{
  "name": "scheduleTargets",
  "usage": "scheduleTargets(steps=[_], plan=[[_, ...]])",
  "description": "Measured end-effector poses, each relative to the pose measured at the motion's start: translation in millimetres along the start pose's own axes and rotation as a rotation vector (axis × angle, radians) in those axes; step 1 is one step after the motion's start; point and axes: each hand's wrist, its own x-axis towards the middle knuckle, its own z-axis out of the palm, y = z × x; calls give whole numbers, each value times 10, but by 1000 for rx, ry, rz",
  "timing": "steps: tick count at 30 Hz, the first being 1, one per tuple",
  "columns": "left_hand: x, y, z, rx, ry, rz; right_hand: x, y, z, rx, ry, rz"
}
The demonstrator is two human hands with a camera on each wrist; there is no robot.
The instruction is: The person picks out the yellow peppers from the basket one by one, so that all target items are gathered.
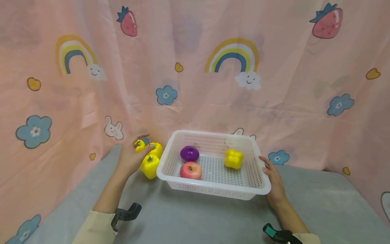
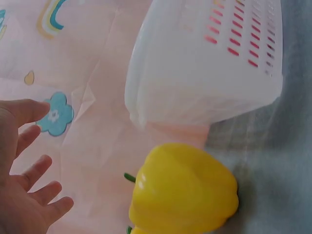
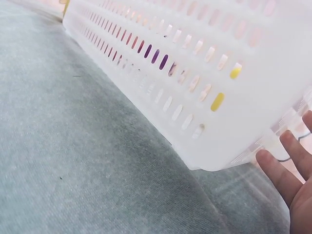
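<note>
A white perforated plastic basket [image 1: 213,184] sits on the grey table. Inside it are a purple onion-like vegetable [image 1: 189,154], a red apple [image 1: 191,170] and a yellow bell pepper [image 1: 233,159]. Left of the basket, three more yellow bell peppers [image 1: 150,166] lie close together. Over these peppers is my left hand [image 1: 131,157], its fingers spread and nothing held; the left wrist view shows a gap between that hand and the nearest pepper [image 2: 185,190]. With fairly straight fingers, my right hand [image 1: 275,184] touches the basket's right end; its thumb is hidden.
A pink curtain [image 1: 195,101] printed with rainbows, flowers and strawberries hangs behind the table and along its left side. The grey tabletop [image 1: 189,220] extends in front of the basket and to its right. Each wrist wears a dark strap-like device [image 1: 126,213].
</note>
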Motion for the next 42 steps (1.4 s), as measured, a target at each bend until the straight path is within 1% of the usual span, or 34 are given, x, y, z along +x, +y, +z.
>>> scheduleTargets(steps=[7,14,19,22,27,34,39,42], plan=[[57,170,177,-29,-35,22,1,2,-32,-17,-13,-7],[74,327,375,-53,-92,12,-6,-6,-52,-15,-15,-6],[88,428,553,-95,-121,47,10,-19,-59,-10,-18,-10],[93,500,671,-98,-136,67,16,-22,-61,-10,-13,-7],[93,629,853,-107,-157,82,7,-35,-57,-15,-3,2],[125,793,1013,-116,-168,129,22,-29,-16,-7,-10,-4],[147,891,1171,-166,-195,170,11,-31,8,-24,6,11],[140,942,1273,-189,-222,167,-4,-36,16,-32,11,13]])
